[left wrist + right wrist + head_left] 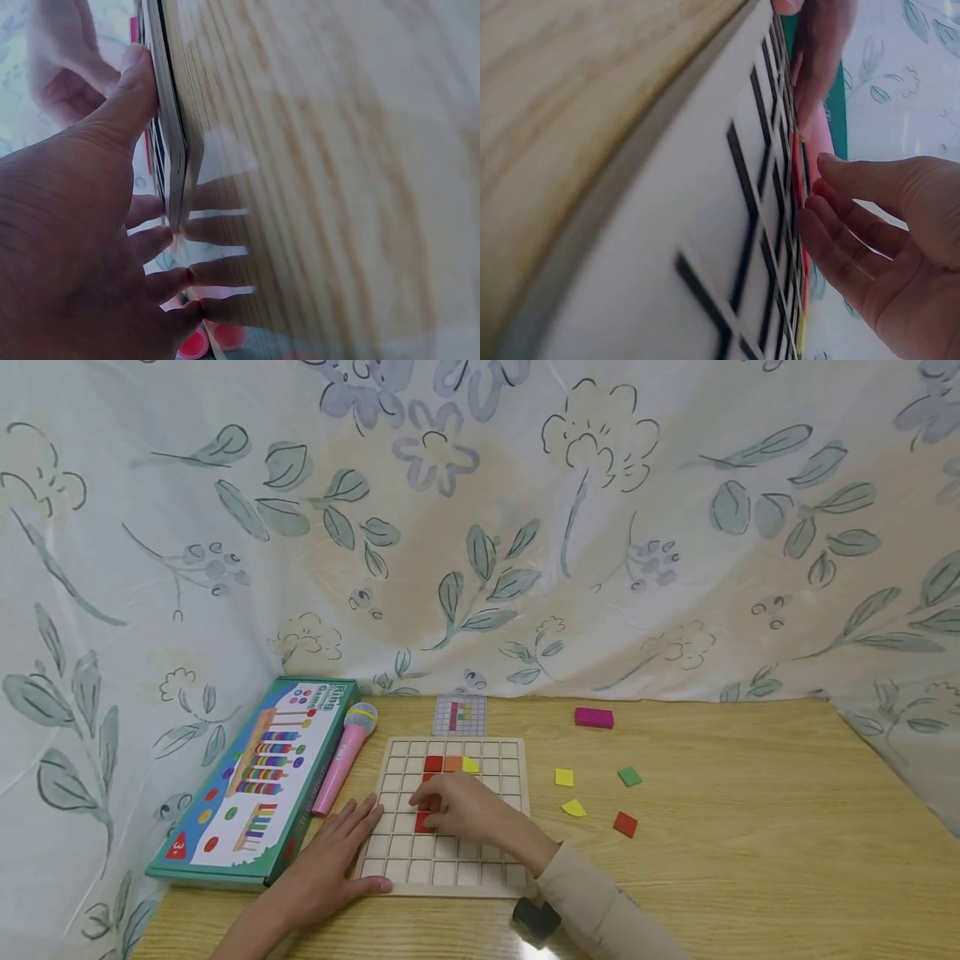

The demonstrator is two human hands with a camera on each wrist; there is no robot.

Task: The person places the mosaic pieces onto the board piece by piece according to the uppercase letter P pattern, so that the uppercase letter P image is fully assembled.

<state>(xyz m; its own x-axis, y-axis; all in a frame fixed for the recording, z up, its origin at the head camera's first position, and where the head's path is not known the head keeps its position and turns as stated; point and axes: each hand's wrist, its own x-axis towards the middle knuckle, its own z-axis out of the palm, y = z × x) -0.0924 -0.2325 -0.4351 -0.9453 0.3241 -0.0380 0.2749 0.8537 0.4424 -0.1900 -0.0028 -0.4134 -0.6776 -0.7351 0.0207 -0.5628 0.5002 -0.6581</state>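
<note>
A pale wooden grid board (450, 868) lies on the table. Red (432, 764), orange (452, 763) and yellow tiles (470, 766) sit in its upper rows. My right hand (442, 806) reaches over the board's middle, and its straight fingers (832, 225) touch another red tile (423, 823) in a cell. My left hand (341, 852) lies flat on the board's left side, with the thumb (127, 90) against the board's edge (174, 142). Neither hand grips anything.
Loose tiles lie right of the board: yellow (564, 777), green (629, 777), yellow (573, 808), red (625, 824). A magenta block (594, 717) and a pattern card (460, 715) lie behind. A pink microphone (343, 758) and a green game box (255, 777) lie left. Floral cloth surrounds the table.
</note>
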